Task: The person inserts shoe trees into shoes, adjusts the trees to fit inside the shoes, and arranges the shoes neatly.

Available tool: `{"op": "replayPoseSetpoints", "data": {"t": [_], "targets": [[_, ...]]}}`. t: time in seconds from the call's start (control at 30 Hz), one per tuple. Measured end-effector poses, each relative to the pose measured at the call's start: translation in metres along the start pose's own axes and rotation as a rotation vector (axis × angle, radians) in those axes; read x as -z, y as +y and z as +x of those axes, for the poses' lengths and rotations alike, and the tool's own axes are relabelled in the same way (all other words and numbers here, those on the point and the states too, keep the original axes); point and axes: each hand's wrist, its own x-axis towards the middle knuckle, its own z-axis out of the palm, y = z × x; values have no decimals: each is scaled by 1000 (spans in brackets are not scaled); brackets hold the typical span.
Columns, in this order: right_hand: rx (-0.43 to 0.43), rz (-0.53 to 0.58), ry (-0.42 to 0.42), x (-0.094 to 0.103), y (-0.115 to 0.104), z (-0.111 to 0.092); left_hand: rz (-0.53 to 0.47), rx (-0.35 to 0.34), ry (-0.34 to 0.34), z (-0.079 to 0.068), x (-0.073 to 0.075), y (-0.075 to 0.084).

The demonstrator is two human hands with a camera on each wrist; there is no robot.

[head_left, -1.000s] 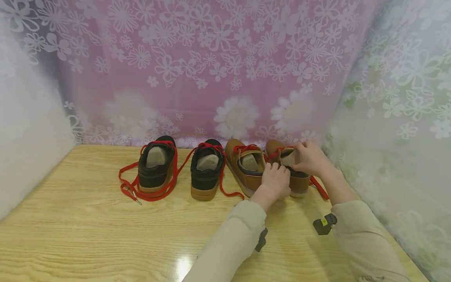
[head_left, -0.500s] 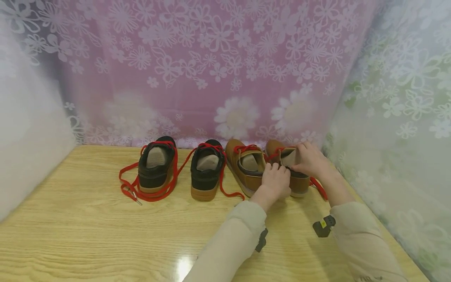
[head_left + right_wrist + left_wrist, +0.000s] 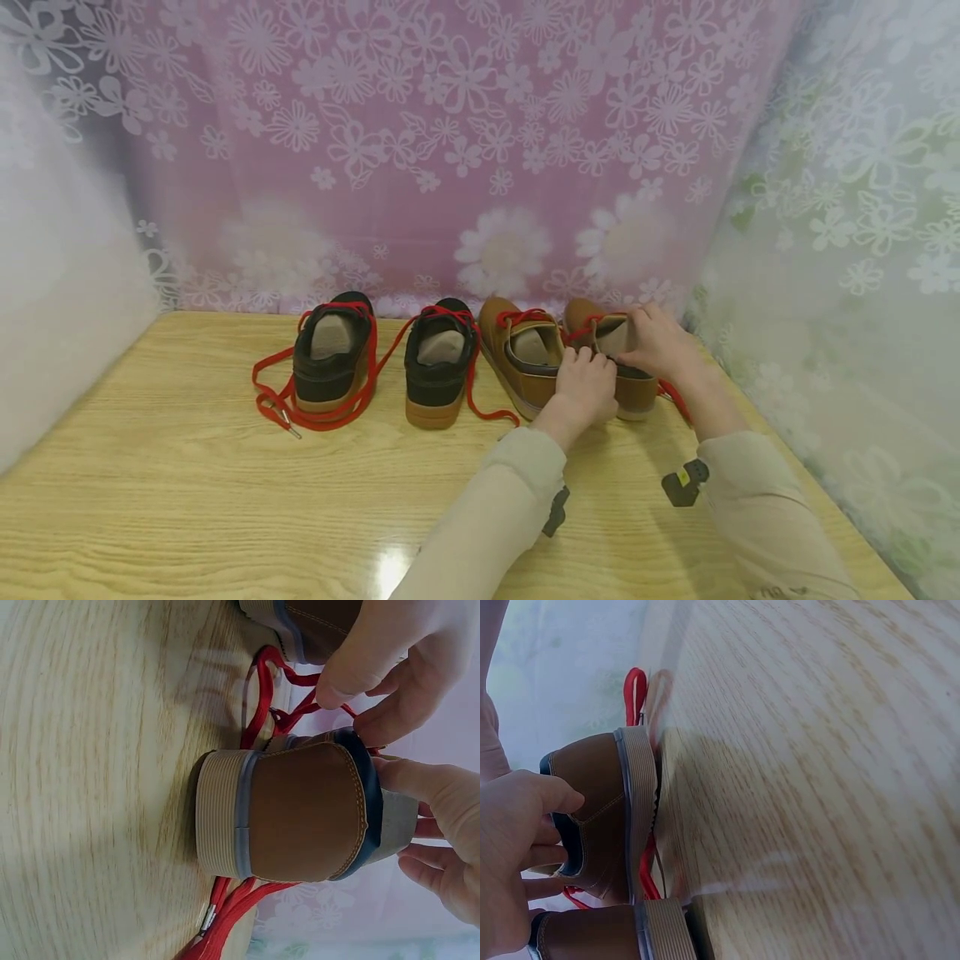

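At the right end of the row, a brown leather shoe (image 3: 637, 395) with a dark collar and red laces stands on the wooden surface, toe toward the pink backdrop. My left hand (image 3: 587, 387) grips its collar on the left side; in the left wrist view that hand's thumb lies outside the brown shoe (image 3: 596, 780) and its fingers reach over the edge. My right hand (image 3: 662, 343) is over the opening. It pinches a grey insole (image 3: 395, 825) that sticks up above the collar in the right wrist view. The insole's front part is hidden inside the shoe.
Close on the left stands the other brown shoe (image 3: 531, 379). Farther left are two black shoes (image 3: 437, 383) with red laces (image 3: 273, 379) trailing on the wooden surface (image 3: 225, 500). A pink flowered backdrop (image 3: 420, 192) rises behind, and a pale flowered sheet (image 3: 847, 317) flanks the right.
My right wrist has shifted very slightly left. My left hand keeps its place on the collar, and the shoes have not visibly moved.
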Motion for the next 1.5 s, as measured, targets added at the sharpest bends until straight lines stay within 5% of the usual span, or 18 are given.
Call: {"op": "replayPoseSetpoints", "data": {"t": [0.83,1.5], "targets": [[10,36,92,-17,1,5,12,16,3,3,-5,2],[-107,114,15,-14,1,1,-2,18,-1,4,-7,3]]}}
